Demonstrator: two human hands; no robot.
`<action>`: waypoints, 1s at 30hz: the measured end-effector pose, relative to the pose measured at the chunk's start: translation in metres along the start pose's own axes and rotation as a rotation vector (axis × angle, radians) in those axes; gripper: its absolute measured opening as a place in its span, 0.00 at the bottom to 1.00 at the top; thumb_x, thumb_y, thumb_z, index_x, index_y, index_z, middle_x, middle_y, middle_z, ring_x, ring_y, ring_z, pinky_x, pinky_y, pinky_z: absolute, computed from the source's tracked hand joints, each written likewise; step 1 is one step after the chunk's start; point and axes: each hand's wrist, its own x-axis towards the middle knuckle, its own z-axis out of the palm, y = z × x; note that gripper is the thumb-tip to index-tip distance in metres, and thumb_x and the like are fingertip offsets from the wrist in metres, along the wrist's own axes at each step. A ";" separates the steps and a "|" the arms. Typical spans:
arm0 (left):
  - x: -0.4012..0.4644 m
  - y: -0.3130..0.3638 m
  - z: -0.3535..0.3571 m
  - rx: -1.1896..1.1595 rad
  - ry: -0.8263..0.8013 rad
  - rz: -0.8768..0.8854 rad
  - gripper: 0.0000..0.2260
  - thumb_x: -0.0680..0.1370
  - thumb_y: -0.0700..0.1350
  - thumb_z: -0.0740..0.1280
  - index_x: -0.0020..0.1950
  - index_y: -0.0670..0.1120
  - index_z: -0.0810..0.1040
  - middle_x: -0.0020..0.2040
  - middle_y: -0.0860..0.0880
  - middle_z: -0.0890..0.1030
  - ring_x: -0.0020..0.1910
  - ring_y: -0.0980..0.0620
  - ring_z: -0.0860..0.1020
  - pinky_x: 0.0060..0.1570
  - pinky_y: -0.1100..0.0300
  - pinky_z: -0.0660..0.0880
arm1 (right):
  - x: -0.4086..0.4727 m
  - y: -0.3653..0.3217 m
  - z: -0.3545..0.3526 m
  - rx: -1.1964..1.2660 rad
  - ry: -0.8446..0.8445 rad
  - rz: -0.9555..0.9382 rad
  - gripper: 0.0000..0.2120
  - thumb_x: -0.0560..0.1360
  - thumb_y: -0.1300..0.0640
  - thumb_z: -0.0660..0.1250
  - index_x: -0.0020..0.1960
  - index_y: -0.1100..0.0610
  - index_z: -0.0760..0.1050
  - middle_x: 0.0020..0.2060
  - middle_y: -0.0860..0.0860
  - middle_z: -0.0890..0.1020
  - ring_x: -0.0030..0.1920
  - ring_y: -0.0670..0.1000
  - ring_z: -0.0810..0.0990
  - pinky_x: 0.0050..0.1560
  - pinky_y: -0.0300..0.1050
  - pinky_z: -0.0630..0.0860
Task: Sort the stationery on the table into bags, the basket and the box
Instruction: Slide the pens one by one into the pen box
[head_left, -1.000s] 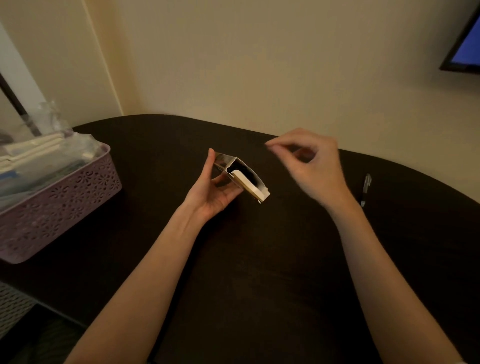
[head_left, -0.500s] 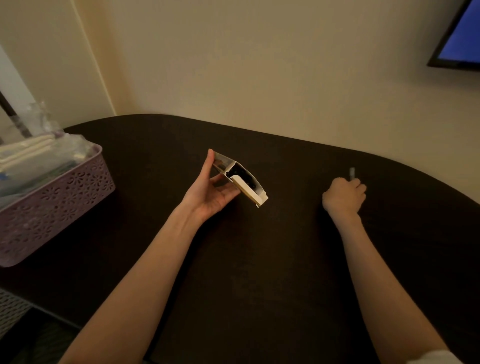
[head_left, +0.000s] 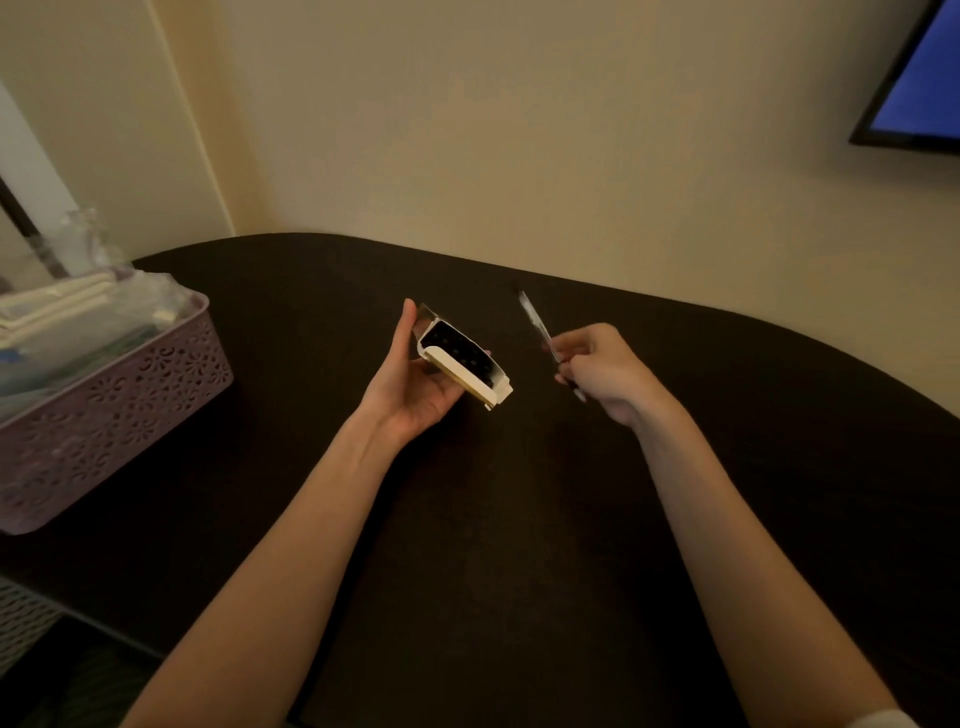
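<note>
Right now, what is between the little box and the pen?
Nothing. In the head view only bare dark table shows between the box in the left hand and the pen in the right hand.

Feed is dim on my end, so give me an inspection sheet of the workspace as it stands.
Surface: dark table, mostly bare.
Job's things: small open box tilted in the left hand; pen gripped in the right hand, off the table; lilac basket at the left edge, holding clear bags and pale items.
Clutter: nothing seen.
Grippers: both hands closed on their items.
Cables: nothing seen.
Surroundings: cream wall; screen upper right.
</note>
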 end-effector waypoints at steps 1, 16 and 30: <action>-0.001 0.000 0.000 -0.012 -0.003 0.007 0.30 0.67 0.61 0.71 0.57 0.40 0.72 0.60 0.35 0.78 0.49 0.40 0.84 0.48 0.49 0.82 | -0.006 -0.006 0.000 0.084 -0.027 -0.039 0.18 0.77 0.72 0.58 0.63 0.59 0.75 0.60 0.54 0.75 0.60 0.52 0.75 0.56 0.44 0.76; -0.002 0.001 -0.001 -0.200 0.019 0.032 0.25 0.75 0.61 0.67 0.59 0.40 0.72 0.56 0.35 0.79 0.53 0.40 0.81 0.34 0.53 0.81 | -0.065 -0.051 0.000 0.362 0.197 -0.945 0.05 0.77 0.64 0.66 0.50 0.60 0.80 0.39 0.47 0.80 0.35 0.40 0.77 0.37 0.31 0.70; -0.004 0.002 -0.001 -0.233 -0.034 0.022 0.27 0.75 0.58 0.69 0.62 0.38 0.71 0.47 0.34 0.82 0.45 0.39 0.84 0.38 0.50 0.82 | -0.071 -0.048 0.011 0.127 -0.021 -0.974 0.09 0.76 0.56 0.60 0.48 0.59 0.76 0.38 0.45 0.78 0.39 0.47 0.78 0.37 0.44 0.75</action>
